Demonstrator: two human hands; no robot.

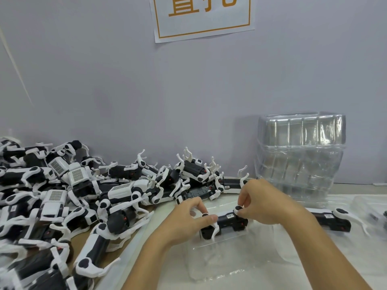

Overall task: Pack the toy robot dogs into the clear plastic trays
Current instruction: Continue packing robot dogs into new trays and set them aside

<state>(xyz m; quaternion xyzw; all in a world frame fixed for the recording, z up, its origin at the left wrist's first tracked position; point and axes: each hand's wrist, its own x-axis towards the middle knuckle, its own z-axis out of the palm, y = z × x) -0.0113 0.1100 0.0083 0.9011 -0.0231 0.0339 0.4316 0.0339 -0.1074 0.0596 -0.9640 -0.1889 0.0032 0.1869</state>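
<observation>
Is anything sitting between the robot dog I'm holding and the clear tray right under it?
Nothing visible does. The toy robot dog, gripped by the left hand and right hand, sits directly over the clear plastic tray. The tray's pocket looks unoccupied, though glare blurs its inside.

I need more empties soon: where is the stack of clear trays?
The stack of clear trays stands at the right rear against the wall, just behind the right hand.
</observation>
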